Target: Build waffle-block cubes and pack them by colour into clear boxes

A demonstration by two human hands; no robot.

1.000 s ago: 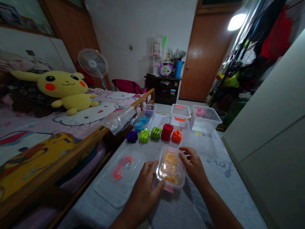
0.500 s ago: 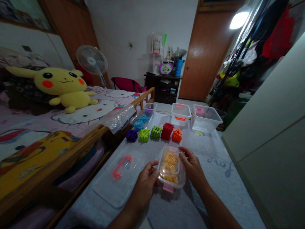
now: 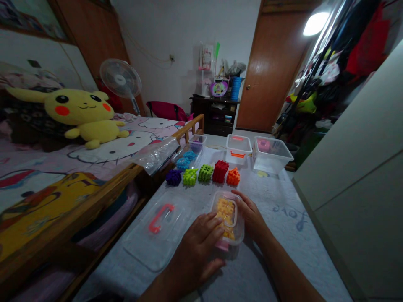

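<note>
A small clear plastic box with a lid and a pink clip at its near end sits in front of me. Yellow-orange waffle-like pieces show through its lid. My left hand lies across the near left of the lid, fingers stretched out and thumb apart. My right hand grips the box's far right side, its fingertips curled around the rim. To the left of the box, a big clear lid with a red handle lies flat on the cloth.
Behind the box stand purple, lime, green, red and orange block clusters. Farther back are blue pieces and open clear bins. A wooden bed rail borders the left.
My left hand has come off the box's left side and moved over the lid's near left part, fingers now extended. My right hand still holds the far right side.
</note>
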